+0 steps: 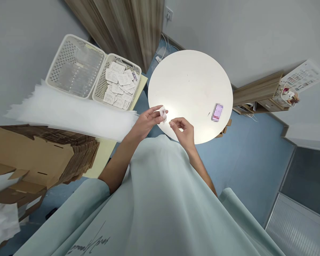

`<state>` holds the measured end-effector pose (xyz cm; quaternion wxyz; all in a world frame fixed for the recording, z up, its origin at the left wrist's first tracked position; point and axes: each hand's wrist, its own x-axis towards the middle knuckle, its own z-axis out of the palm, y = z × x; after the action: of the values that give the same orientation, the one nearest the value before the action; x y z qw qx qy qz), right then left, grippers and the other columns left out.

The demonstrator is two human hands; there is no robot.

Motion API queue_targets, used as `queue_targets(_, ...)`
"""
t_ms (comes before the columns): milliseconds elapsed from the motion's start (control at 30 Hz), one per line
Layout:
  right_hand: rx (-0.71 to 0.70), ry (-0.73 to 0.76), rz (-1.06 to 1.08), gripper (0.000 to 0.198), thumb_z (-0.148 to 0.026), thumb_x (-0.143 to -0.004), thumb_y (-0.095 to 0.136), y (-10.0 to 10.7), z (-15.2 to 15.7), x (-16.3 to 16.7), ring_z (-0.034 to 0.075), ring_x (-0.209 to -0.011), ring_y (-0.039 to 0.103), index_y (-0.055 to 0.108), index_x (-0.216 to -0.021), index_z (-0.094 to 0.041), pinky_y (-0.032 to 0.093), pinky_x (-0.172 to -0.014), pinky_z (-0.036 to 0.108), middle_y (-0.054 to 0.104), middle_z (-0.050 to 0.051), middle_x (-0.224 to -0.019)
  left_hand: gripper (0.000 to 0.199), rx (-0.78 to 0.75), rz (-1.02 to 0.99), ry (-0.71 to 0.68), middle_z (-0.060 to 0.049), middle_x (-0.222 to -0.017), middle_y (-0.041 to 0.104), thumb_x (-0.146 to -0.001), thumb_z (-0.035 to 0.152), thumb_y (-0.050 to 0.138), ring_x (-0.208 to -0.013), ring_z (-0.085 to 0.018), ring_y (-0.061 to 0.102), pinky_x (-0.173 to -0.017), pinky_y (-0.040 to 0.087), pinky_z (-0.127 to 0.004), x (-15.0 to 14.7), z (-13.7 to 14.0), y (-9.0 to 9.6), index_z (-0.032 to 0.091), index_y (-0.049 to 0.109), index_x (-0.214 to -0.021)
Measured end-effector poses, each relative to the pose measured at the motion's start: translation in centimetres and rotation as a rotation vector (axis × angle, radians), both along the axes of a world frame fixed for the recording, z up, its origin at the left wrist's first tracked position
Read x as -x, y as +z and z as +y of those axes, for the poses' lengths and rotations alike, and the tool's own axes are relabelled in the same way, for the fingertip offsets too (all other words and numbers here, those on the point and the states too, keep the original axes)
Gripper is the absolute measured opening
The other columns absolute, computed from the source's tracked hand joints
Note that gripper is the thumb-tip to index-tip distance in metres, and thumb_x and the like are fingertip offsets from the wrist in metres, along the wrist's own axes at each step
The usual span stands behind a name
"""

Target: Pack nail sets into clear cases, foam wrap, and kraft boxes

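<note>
My left hand (146,123) pinches a small white card (163,114) with dark marks on it, over the near left edge of the round white table (189,78). Just to the right, my right hand (184,132) has thumb and forefinger pressed together, apart from the card. Whatever may be between those fingertips is too small to tell. Left of the table, a white basket (95,93) holds a heap of similar white printed cards (118,83).
Beside the card basket stands a larger white basket (50,76) of clear plastic pieces. White sheets (77,113) and flattened cardboard boxes (42,153) lie nearer on the left. A blurred purple item (217,112) rests on the table's right. A wooden shelf (258,90) stands by the wall.
</note>
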<state>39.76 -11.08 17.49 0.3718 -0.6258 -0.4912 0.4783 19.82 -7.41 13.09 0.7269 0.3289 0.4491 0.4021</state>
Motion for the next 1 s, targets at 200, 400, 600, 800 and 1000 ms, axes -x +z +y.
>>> queue_targets(200,-0.113,0.130,-0.209,0.039,-0.065,-0.107,0.070,0.9,0.2,1.8,0.023,-0.092,0.071,0.076,-0.092,-0.029,0.062,-0.090,0.040,0.077,0.004,-0.095,0.078,-0.060,0.092,0.081,-0.016,-0.148,0.078,-0.081,0.052,0.101,-0.143,-0.036,0.072,-0.123,0.059,-0.056,0.2,0.0,0.1,0.025,0.074,-0.148)
queue_targets(400,-0.191,0.132,-0.351,0.032,-0.053,-0.111,0.063,0.0,0.6,2.5,0.022,-0.089,0.069,0.075,-0.094,-0.029,0.059,-0.086,0.036,0.075,0.004,-0.094,0.078,-0.096,0.169,0.136,-0.015,-0.147,0.077,-0.077,0.051,0.103,-0.138,-0.037,0.073,-0.118,0.063,-0.056,0.0,0.3,0.5,0.025,0.074,-0.144)
queue_targets(600,-0.183,0.069,-0.363,0.030,-0.051,-0.108,0.066,0.0,1.2,3.0,0.021,-0.086,0.069,0.072,-0.090,-0.028,0.059,-0.084,0.036,0.074,0.004,-0.091,0.080,-0.137,0.231,0.162,-0.015,-0.145,0.077,-0.076,0.053,0.101,-0.135,-0.037,0.074,-0.113,0.065,-0.055,0.3,0.6,0.8,0.026,0.074,-0.146)
queue_targets(800,0.010,-0.018,-0.062,0.039,-0.064,-0.099,0.076,0.2,2.8,1.7,0.022,-0.087,0.076,0.074,-0.091,-0.026,0.063,-0.081,0.036,0.079,0.003,-0.093,0.042,-0.140,0.287,0.262,-0.011,-0.120,0.084,-0.092,0.054,0.090,-0.119,-0.030,0.079,-0.103,0.066,-0.046,1.8,1.2,0.5,0.022,0.080,-0.118)
queue_targets(1000,0.138,-0.026,0.130,0.048,-0.071,-0.089,0.086,-0.2,3.3,1.1,0.021,-0.082,0.079,0.074,-0.089,-0.025,0.060,-0.076,0.035,0.078,0.003,-0.088,0.043,-0.063,0.160,0.239,-0.008,-0.103,0.082,-0.086,0.048,0.097,-0.097,-0.023,0.077,-0.087,0.063,-0.038,2.4,1.5,0.8,0.021,0.081,-0.115)
